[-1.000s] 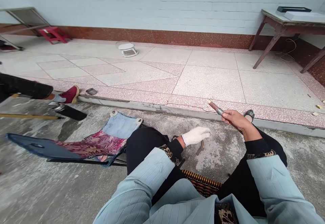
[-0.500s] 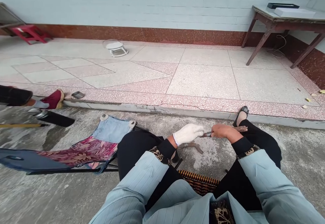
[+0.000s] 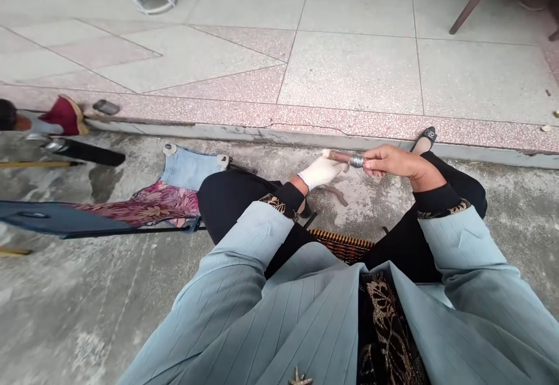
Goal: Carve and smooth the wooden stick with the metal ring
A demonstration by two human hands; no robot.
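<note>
the person sits with both hands together over the gap between the knees, which seems to keep the work close and in plain sight. the right hand (image 3: 391, 161), bare, is closed on a short stick (image 3: 338, 156), thumb and fingers pinching it just beside a coil of wire (image 3: 357, 160) wound round it; bare skin probably gives a finer feel there. the stick lies nearly level, its pale end pointing left across the left hand (image 3: 321, 172). that hand wears a white glove, perhaps against scratches, and seems to steady the stick from below, though whether its fingers are closed round it cannot be told. a second, bent stick (image 3: 336, 194) shows just below the glove; whether it is held or rests on the concrete is unclear. under the person is a woven seat (image 3: 332, 237), low enough, it seems, for the knees to spread. a folding chair (image 3: 174, 198) stands to the left.
</note>
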